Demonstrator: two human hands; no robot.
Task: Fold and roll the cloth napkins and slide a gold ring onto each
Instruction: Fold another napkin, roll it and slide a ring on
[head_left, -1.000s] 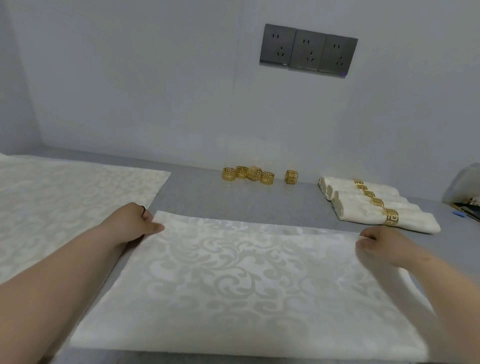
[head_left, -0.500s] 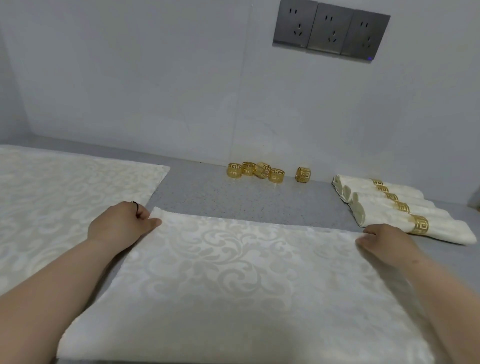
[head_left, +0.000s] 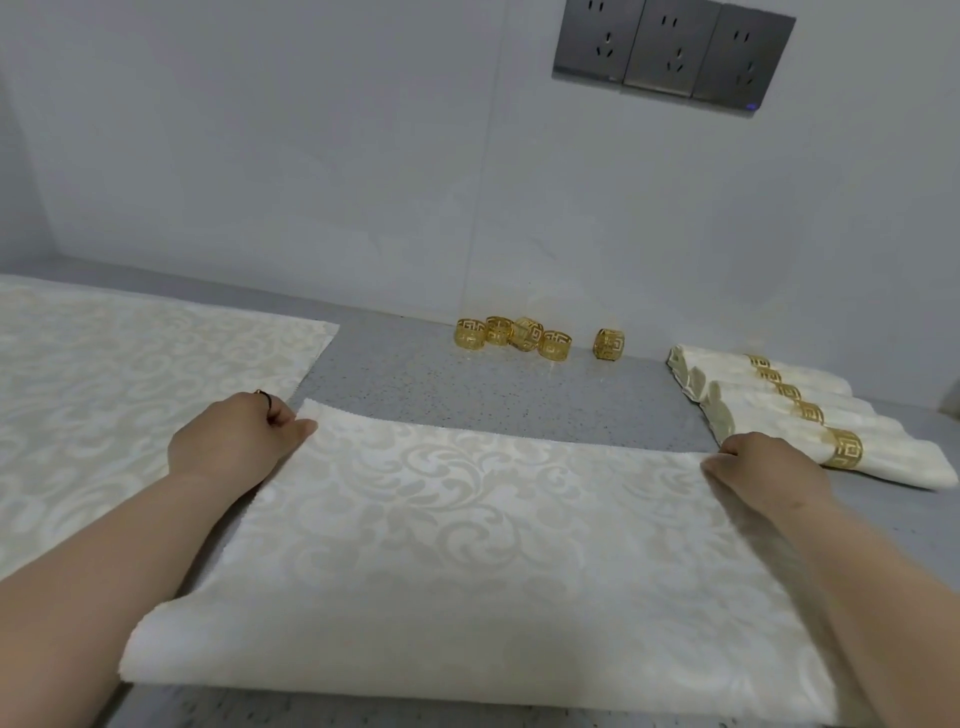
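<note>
1. Far left: spare cloth spread flat on the counter, untouched, cut off by the frame edge, so number of layers impossible to tell.
2. Left hand: curled, thumb on top, pinching the far-left corner of the napkin. Fingertips tucked beneath, depth of the hold hard to judge.
3. Napkin: apparently folded once, flat between the two hands, rounded fold toward the body, free edge toward the wall. Long axis left to right, across the body, with one hand at each end of the far edge and neither nearer. Likely to be folded or rolled along that axis.
4. Gold rings: beyond the far edge, against the wall, four bunched and one apart to the right. Well apart from both hands, probably an easier reach for the right.
5. Right hand: curled over the far-right corner, gripping it, fingertips hidden behind the knuckles.
6. Rolled napkins: five, already ringed, side by side at far right. Nearest roll just beside the right hand — touching or not, cannot tell.
</note>
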